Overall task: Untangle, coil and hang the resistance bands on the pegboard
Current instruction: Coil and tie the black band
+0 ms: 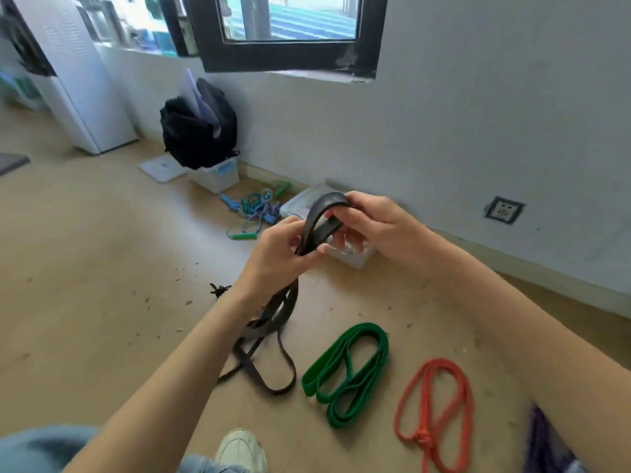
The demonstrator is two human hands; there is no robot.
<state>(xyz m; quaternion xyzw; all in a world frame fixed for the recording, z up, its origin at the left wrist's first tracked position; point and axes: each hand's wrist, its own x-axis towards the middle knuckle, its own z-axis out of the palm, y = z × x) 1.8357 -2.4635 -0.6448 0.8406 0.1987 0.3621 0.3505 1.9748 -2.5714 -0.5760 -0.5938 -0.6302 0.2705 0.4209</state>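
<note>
A black resistance band (pixel 273 322) is held up in front of me, its lower loops trailing onto the wooden floor. My left hand (pixel 280 254) pinches the band where its strands meet. My right hand (pixel 368 223) grips the folded loop at the top, fingers curled through it. A green band (pixel 348 370) lies coiled on the floor below. To its right lies a red band (pixel 433 414) with a knot at its lower end. A purple band (pixel 543 438) shows partly at the bottom right edge. No pegboard is in view.
A tangle of blue and green skipping ropes (pixel 256 213) lies by the wall. A white plastic box (pixel 345 254) sits behind my hands; another box (pixel 218 175) holds a black backpack (pixel 198 131). My shoe (pixel 242 448) is at the bottom. A wall socket (pixel 503 209) is at the right.
</note>
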